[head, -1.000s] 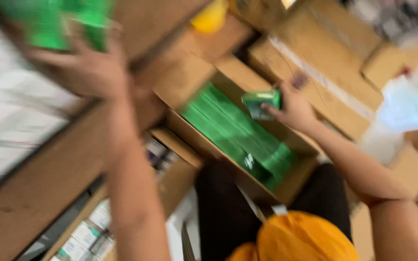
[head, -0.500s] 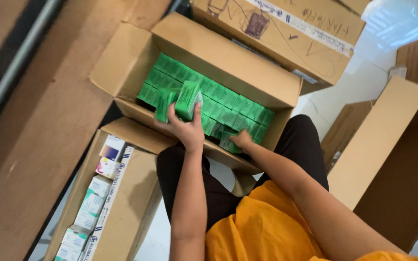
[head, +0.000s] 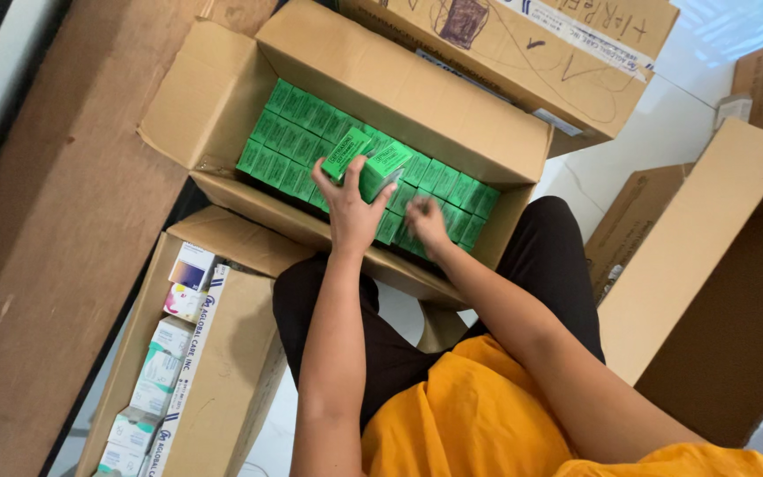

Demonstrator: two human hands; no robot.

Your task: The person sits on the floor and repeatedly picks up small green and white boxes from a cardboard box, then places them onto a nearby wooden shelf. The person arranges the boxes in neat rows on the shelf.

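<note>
Two small green cartons [head: 366,161] with pale lettering sit lifted above the packed rows in the open cardboard box [head: 222,97], near its front wall. The left hand [head: 351,208] clasps them; the right hand [head: 426,225] is blurred, fingers seemingly resting on the rows [head: 298,132].

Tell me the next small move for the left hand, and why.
Probably lift the green packets straight up and out. The left hand already has a grip on them, raised above the packed rows in the open carton, while the right hand rests on neighbouring packets.
</note>
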